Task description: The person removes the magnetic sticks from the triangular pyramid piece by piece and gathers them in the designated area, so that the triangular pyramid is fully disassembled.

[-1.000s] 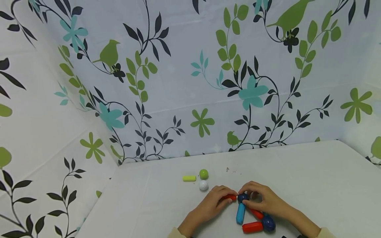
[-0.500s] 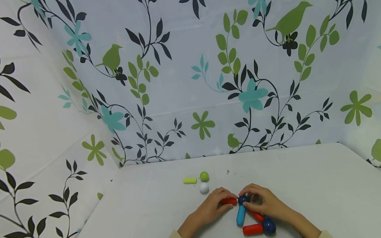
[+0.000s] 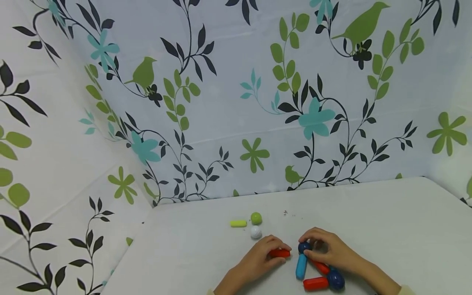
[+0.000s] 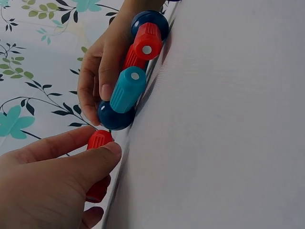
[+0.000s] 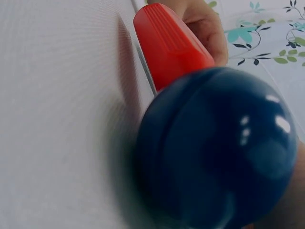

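Observation:
My left hand (image 3: pixel 256 260) pinches a red magnetic rod (image 3: pixel 280 253) between thumb and fingers. A narrow gap separates that rod from a dark blue ball (image 3: pixel 304 247), which my right hand (image 3: pixel 336 250) holds with thumb and fingertips. From this ball a light blue rod (image 3: pixel 300 267) points toward the near side, and a second red rod (image 3: pixel 321 267) slants to another dark blue ball (image 3: pixel 336 280). A third red rod (image 3: pixel 315 284) sticks out leftward from that ball. In the right wrist view, a dark blue ball (image 5: pixel 219 148) covers most of the right hand.
Beyond the left hand lie a yellow-green rod (image 3: pixel 238 223), a green ball (image 3: pixel 256 218) and a white ball (image 3: pixel 256 232) on the white table (image 3: pixel 191 254). A patterned cloth (image 3: pixel 221 102) hangs behind the table.
The left hand's red rod was up against the held blue ball; it has drawn away to the left, leaving a gap. My right hand keeps its hold on the ball.

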A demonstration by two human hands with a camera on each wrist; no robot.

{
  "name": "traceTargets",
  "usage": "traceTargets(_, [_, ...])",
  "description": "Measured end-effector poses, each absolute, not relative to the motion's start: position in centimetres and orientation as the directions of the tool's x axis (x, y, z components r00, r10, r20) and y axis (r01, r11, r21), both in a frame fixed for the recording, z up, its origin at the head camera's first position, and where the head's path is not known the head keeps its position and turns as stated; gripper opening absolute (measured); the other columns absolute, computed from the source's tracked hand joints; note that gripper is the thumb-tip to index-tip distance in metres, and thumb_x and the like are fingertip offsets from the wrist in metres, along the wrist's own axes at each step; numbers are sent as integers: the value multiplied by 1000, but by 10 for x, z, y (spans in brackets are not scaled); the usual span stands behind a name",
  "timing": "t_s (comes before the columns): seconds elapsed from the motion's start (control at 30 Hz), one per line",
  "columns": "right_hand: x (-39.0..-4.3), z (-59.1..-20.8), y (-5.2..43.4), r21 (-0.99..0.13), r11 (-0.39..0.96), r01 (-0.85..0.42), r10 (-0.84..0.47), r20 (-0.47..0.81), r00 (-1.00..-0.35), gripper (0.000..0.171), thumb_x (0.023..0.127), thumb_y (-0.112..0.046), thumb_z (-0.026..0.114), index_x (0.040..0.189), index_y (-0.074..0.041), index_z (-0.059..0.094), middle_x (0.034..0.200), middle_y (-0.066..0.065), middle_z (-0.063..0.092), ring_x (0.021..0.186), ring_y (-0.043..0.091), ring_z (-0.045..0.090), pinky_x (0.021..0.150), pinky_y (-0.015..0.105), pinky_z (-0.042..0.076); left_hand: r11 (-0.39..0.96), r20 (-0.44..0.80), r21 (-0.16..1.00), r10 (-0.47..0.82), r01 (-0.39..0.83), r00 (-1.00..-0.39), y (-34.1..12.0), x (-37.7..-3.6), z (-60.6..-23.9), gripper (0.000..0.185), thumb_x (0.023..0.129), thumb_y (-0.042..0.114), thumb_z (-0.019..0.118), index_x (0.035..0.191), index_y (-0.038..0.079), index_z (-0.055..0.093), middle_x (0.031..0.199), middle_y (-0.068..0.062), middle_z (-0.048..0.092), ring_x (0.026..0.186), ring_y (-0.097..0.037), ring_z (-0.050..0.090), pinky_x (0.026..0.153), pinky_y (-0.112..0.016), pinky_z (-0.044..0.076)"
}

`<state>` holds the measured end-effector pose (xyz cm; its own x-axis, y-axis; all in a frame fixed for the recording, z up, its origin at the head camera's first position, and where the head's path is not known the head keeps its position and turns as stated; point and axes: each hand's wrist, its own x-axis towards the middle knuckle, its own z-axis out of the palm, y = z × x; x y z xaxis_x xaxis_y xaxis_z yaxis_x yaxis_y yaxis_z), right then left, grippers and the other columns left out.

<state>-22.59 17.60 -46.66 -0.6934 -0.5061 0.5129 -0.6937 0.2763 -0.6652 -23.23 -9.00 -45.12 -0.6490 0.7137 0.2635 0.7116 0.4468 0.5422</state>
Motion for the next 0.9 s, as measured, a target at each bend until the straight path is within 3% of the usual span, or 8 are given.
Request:
traceTargets(0.43, [-225, -467, 177, -683, 288, -671, -494, 494, -716, 22, 90, -13, 70, 112, -10, 65, 103, -3, 64, 84, 7, 57, 72, 22, 51, 488, 291, 530, 664, 693, -689, -121, -226, -454, 26, 91, 18, 69, 117, 20, 66, 111, 8, 61, 98, 0, 53, 88, -19, 49])
traceTargets(0.73, [-223, -467, 177, -704, 280, -653, -481, 486, -730, 22, 90, -12, 69, 112, -10, 65, 102, -2, 64, 84, 9, 57, 71, 22, 50, 478, 308, 492, 685, 727, -660, -150, -234, -452, 27, 88, 13, 72, 114, 18, 67, 106, 8, 62, 92, -3, 56, 83, -19, 50])
traceTargets(0.9, [-224, -467, 177, -712, 278, -644, -480, 478, -735, 22, 90, -13, 69, 112, -11, 66, 102, -2, 64, 84, 9, 56, 71, 22, 50, 506, 310, 511, 646, 695, -698, -166, -241, -451, 27, 87, 11, 72, 113, 18, 67, 104, 8, 62, 91, -2, 55, 82, -20, 50])
